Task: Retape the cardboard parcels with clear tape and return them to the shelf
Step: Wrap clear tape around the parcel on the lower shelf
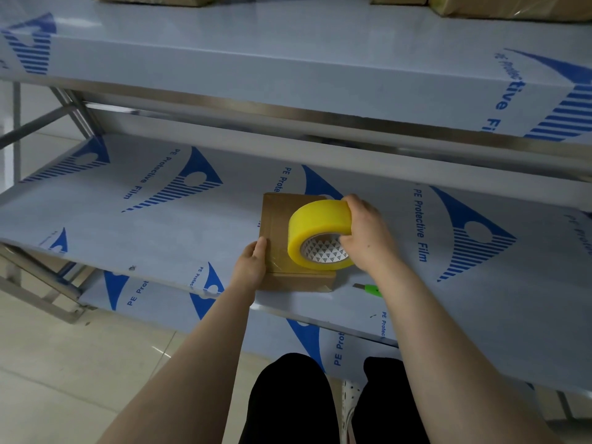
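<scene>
Head view — right hand (368,238) grips tape roll (315,224) atop parcel (276,216); left hand (251,265) clasps parcel's left edge.

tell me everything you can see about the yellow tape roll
The tape roll is wide and thick, its wound tape yellowish and glossy, on a white core printed with small dark triangles. It stands on its edge atop the flat cardboard parcel on the middle shelf, core opening facing the camera. The right hand grips it from the right, fingers over the top, thumb at the core's rim. Glossy tape lies on the parcel beneath it; whether it joins the roll is unclear.
</scene>
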